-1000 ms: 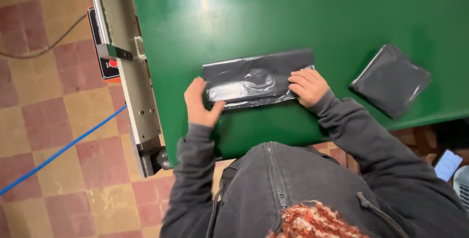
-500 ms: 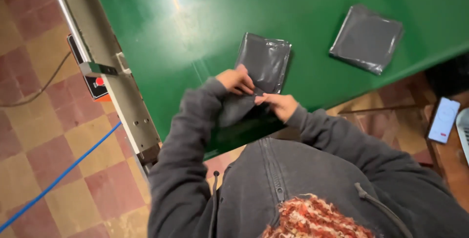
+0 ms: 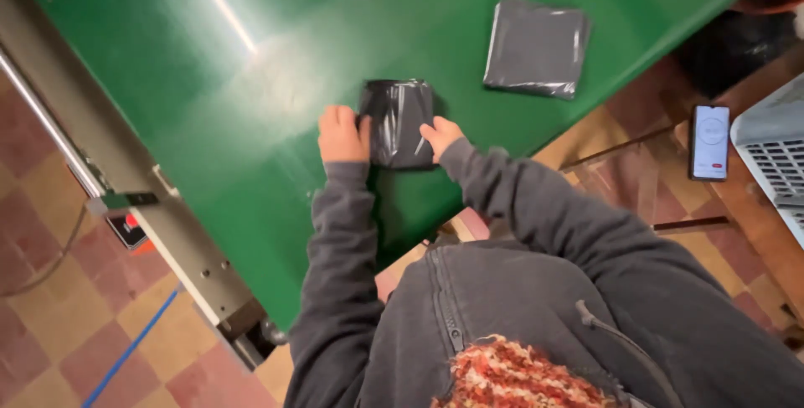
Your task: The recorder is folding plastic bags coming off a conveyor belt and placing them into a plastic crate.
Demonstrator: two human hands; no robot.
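My left hand (image 3: 343,134) and right hand (image 3: 440,136) now press the sides of the black bag (image 3: 397,121), folded smaller than before, mid-frame on the green table (image 3: 209,81).

A dark grey zipped hoodie with long sleeves and a drawcord.

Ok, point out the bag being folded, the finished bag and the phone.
folded bag (image 3: 398,123), head view, middle of its top face
finished bag (image 3: 536,46), head view, centre
phone (image 3: 710,142), head view, screen
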